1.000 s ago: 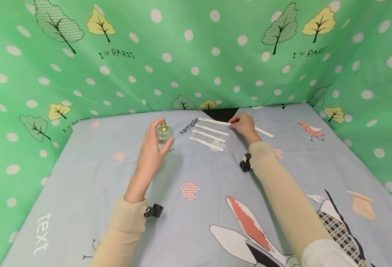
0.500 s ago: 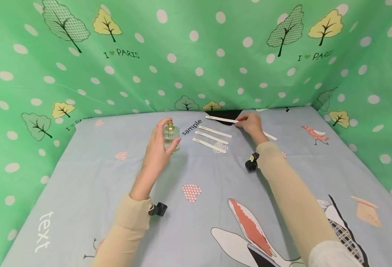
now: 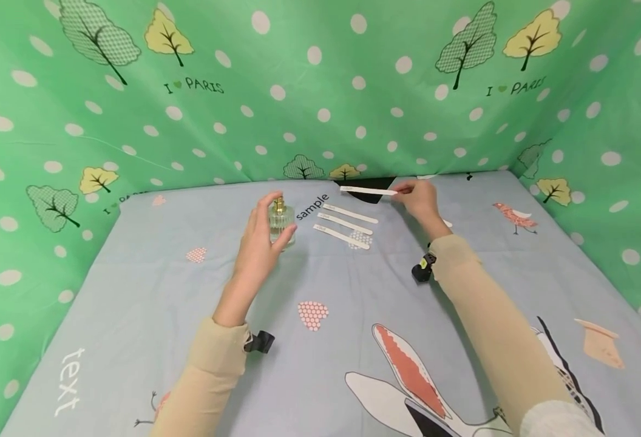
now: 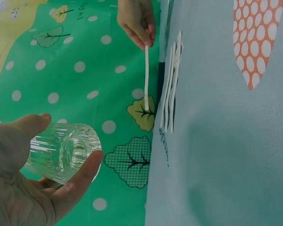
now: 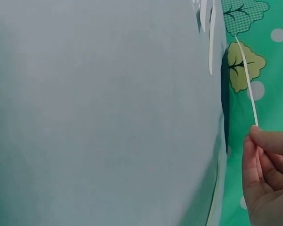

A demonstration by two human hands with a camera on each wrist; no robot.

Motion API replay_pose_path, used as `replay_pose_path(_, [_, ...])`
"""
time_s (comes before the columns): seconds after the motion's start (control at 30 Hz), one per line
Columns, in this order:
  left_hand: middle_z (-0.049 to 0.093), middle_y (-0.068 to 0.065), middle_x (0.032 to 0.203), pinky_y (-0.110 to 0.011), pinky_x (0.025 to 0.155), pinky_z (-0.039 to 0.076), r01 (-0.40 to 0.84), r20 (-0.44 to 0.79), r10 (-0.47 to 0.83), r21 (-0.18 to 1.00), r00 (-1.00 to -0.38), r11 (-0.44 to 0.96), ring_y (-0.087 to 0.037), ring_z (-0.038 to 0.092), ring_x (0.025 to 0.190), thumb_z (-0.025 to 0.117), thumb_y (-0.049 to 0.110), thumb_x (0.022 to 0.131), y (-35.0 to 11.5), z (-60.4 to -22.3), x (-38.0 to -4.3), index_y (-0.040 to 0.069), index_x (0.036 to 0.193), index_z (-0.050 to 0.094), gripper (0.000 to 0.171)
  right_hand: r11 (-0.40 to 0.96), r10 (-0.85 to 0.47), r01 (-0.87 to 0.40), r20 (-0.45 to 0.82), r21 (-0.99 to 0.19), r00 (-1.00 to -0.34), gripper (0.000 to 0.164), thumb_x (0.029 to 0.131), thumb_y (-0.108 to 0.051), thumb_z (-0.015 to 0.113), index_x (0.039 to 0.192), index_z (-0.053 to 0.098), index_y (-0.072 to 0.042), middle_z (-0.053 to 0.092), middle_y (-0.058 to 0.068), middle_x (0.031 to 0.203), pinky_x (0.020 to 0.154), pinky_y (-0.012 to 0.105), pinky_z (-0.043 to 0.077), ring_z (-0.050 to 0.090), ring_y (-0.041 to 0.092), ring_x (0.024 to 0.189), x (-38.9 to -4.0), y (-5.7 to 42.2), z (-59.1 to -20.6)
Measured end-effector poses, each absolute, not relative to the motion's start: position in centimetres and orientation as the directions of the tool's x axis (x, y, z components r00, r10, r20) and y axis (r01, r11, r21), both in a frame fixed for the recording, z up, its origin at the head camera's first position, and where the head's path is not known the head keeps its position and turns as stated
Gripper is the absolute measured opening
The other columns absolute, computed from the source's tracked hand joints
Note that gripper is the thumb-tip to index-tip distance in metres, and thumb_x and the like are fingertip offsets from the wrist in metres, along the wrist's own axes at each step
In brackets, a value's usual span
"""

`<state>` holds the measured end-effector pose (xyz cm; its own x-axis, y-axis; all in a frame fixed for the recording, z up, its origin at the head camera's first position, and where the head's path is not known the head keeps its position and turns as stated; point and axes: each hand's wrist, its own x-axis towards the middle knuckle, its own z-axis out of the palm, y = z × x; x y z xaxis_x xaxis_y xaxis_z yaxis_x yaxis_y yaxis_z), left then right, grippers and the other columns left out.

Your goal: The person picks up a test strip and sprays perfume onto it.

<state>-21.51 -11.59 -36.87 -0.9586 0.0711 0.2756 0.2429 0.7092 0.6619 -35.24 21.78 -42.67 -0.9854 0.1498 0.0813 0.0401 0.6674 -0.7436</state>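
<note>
My left hand point(image 3: 257, 252) grips a clear ribbed glass perfume bottle point(image 3: 281, 223) with a gold neck, one finger over its top. In the left wrist view, the bottle's thick base point(image 4: 78, 150) faces the camera, raised above the cloth. My right hand point(image 3: 421, 200) pinches one end of a white paper test strip point(image 3: 368, 190), which points left toward the bottle. The right wrist view has that strip point(image 5: 247, 77) in the air between thumb and fingers. Three similar strips point(image 3: 345, 224) lie side by side on the cloth between the hands.
A grey-blue printed cloth point(image 3: 189, 315) covers the table. Behind it hangs a green dotted curtain point(image 3: 298, 133), close to the right hand. A small white end of something point(image 3: 448, 224) shows beyond the right wrist, mostly hidden.
The right hand has lifted its strip from the row on the cloth and drawn it right and away. The left hand has shifted slightly right with the bottle.
</note>
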Motion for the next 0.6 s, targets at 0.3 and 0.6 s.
replay_pose_path(0.3, [0.045,-0.023,0.145,-0.061,0.103,0.047,0.238,0.268,0.073,0.660,-0.961,0.712,-0.043,0.051,0.127,0.064,0.028,0.098,-11.6,-37.1,-21.3,0.027,0.151,0.028,0.064,0.655,0.128,-0.030,0.150,-0.755,-0.980,0.017,0.087,-0.008,0.074,0.103,0.076,-0.001,0.074,0.020,0.101,0.060,0.015,0.044,0.056,0.002,0.068,-34.2,21.5,-41.9])
replay_pose_path(0.6, [0.042,-0.022,0.149,-0.061,0.106,0.045,0.236,0.261,0.077,0.663,-0.962,0.710,-0.042,0.048,0.131,0.063,0.029,0.098,-11.6,-37.1,-21.3,0.027,0.151,0.027,0.064,0.640,0.115,-0.086,0.206,-0.764,-0.972,0.019,0.088,-0.009,0.075,0.106,0.075,-0.003,0.074,0.019,0.106,0.065,0.012,0.045,0.067,0.024,0.089,-33.0,21.0,-40.6])
